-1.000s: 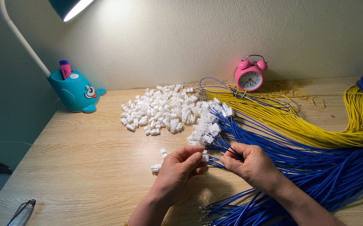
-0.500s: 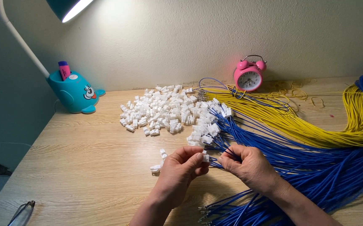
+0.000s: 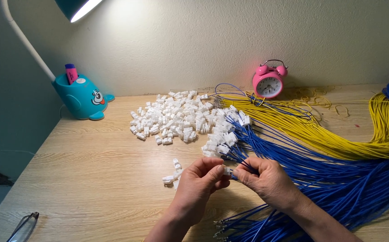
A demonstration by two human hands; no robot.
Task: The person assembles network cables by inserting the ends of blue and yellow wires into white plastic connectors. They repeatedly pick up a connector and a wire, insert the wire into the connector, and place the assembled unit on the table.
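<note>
Both hands have hardly moved since a moment ago; they have only slid a little closer together over the wooden desk (image 3: 91, 179). The left hand (image 3: 201, 181) pinches a small white plug (image 3: 227, 170) between its thumb and fingers. The right hand (image 3: 266, 179) pinches the end of a blue wire (image 3: 244, 166) and holds it right up against the plug. The plug sits between the two hands, low and near the middle of the desk.

A few loose white plugs (image 3: 173, 172) lie just beside the left hand. A big pile of white plugs (image 3: 172, 118) sits farther back. Some blue wires with plugs on their ends (image 3: 223, 136) fan out just above the hands. A thick bunch of blue wires (image 3: 351, 183) runs under the right arm, and yellow wires (image 3: 338, 134) lie behind it. A pink clock (image 3: 270, 80) stands by the wall. A teal lamp base shaped like a whale (image 3: 82, 96) stands at the far left. Glasses (image 3: 23, 227) lie at the near left corner.
</note>
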